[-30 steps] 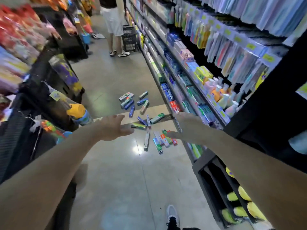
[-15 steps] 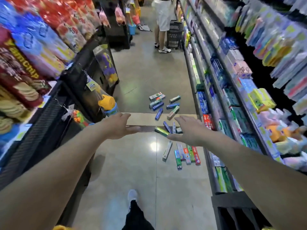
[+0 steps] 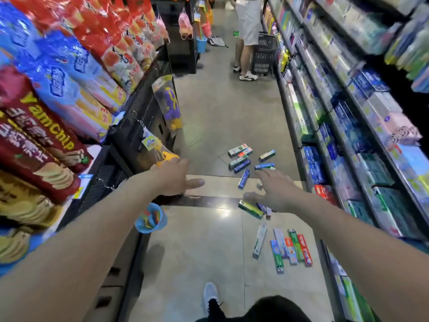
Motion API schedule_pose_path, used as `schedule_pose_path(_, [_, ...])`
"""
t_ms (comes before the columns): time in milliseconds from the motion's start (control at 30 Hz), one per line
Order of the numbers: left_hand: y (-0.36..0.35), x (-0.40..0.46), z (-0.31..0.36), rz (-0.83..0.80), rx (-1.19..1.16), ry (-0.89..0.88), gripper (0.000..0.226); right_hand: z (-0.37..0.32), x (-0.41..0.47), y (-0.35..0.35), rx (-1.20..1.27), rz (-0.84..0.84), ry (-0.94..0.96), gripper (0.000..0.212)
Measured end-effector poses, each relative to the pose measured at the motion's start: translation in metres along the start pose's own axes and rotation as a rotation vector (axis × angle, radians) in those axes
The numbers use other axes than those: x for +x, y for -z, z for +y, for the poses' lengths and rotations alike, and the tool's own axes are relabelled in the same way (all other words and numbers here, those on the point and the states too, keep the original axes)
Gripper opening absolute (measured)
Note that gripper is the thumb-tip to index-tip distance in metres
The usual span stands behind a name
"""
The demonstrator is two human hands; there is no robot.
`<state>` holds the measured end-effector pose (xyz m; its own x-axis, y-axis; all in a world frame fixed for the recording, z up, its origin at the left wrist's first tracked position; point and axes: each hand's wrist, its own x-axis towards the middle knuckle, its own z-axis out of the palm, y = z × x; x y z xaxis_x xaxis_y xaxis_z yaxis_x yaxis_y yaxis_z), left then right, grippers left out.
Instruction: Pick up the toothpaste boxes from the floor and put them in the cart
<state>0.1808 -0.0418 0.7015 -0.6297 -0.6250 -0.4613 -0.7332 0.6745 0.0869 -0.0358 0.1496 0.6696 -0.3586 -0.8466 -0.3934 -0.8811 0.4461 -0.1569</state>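
Above the aisle floor (image 3: 220,117), left hand (image 3: 173,180) and right hand (image 3: 276,191) stretch forward, apart, fingers loose, holding nothing. Toothpaste boxes (image 3: 291,248) lie scattered below.

text: "YamChip" | on: dark red snack bag (image 3: 44,133) | shelf: left | other print: unreadable

Both arms outstretched; left hand (image 3: 175,177) and right hand (image 3: 275,190) empty, fingers loosely extended.

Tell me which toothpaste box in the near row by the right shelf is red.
The red box, the rightmost of that row and closest to the shelf base. Its neighbours are green, blue and white.
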Motion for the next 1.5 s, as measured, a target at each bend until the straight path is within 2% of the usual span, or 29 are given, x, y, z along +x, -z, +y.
schedule_pose_path(400, [0.043,0.161,-0.038,-0.074,-0.011,-0.045,0.098,0.012,0.159,0.048,-0.011,-0.011,-0.055,0.097])
schedule_pose_path(633, [0.101,0.294,-0.008,-0.126,0.028,-0.062,0.096,0.064,0.27,0.09,0.027,-0.086,-0.094,0.102])
schedule_pose_path(967, [0.172,0.443,0.029,-0.198,0.075,-0.16,0.095,0.126,0.389,0.146,0.081,-0.077,-0.144,0.103])
schedule_pose_path(1500, [0.238,0.713,0.041,-0.405,0.298,-0.493,0.098,0.165,0.564,0.151,0.352,-0.116,-0.568,0.101])
